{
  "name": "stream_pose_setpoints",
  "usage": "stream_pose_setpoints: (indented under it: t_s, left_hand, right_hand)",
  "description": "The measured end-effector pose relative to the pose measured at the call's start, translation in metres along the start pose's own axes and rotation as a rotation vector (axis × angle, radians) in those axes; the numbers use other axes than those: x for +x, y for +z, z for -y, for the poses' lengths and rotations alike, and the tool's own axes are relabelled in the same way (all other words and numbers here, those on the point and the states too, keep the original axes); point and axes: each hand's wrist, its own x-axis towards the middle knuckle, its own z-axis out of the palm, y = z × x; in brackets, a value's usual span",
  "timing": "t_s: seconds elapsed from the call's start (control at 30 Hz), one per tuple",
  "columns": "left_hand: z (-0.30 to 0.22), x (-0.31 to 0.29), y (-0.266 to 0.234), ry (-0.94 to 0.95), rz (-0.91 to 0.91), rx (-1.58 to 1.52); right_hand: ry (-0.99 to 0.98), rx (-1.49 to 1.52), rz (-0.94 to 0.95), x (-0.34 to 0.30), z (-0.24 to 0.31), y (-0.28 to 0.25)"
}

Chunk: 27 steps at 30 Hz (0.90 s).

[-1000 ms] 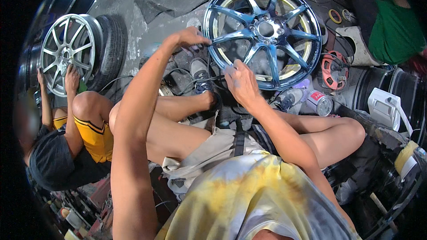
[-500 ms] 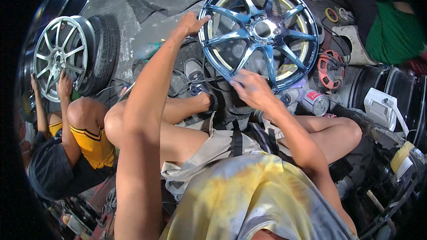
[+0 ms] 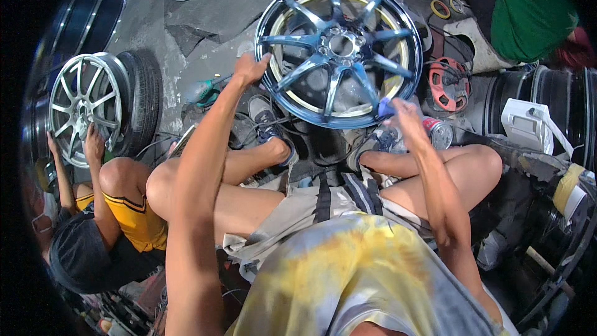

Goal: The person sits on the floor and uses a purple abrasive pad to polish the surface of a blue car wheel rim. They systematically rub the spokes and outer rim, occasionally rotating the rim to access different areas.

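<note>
A glossy blue-black alloy wheel rim (image 3: 341, 46) with several spokes and a pale yellowish inner ring is in front of me, its face toward me. My left hand (image 3: 251, 68) grips its outer edge at the left, fingers closed and thumb toward the spokes. At the wheel's lower right edge is my right hand (image 3: 407, 121), blurred by motion. Its fingers are closed on a small blue-purple piece (image 3: 385, 107) pressed against the lip; whether that is cloth or something else I cannot tell. Below the wheel's lower edge, a dark cylindrical shape (image 3: 326, 143) is partly covered.
At left, a person (image 3: 87, 242) handles a silver wheel (image 3: 86, 109) beside a tire (image 3: 140, 102). A green power tool (image 3: 202, 91) lies on the floor. To the right are a red reel (image 3: 449, 84), a can (image 3: 438, 132), dark rims (image 3: 528, 90), a white box (image 3: 527, 126) and another person's green garment (image 3: 532, 15).
My right hand has moved right along the wheel's lower edge with the small piece. The left hand still holds the left edge. The whole view has shifted, putting the wheel further left.
</note>
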Motion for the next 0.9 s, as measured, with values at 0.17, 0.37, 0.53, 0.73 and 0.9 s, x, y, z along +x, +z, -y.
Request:
stream_pose_setpoints:
  t_s: [0.17, 0.37, 0.53, 0.73, 0.9]
  left_hand:
    - [-0.030, -0.079, 0.000, -0.398, 0.998, -0.726]
    - [-0.116, -0.135, 0.002, 0.023, 1.180, -0.684]
    - [-0.153, -0.113, 0.004, 0.183, 0.725, -0.962]
    - [-0.174, -0.112, 0.000, 0.321, 0.726, -0.952]
    - [-0.175, -0.093, -0.021, 0.519, 0.727, -0.668]
  right_hand:
    - [-0.340, 0.049, -0.255, 0.034, 0.025, -0.046]
    - [-0.419, 0.007, 0.005, 0.011, 0.073, -0.021]
    - [-0.335, 0.109, 0.164, -0.019, 0.068, 0.007]
    - [-0.322, 0.115, 0.322, -0.046, 0.072, 0.030]
    - [-0.315, 0.025, 0.357, -0.052, 0.074, 0.034]
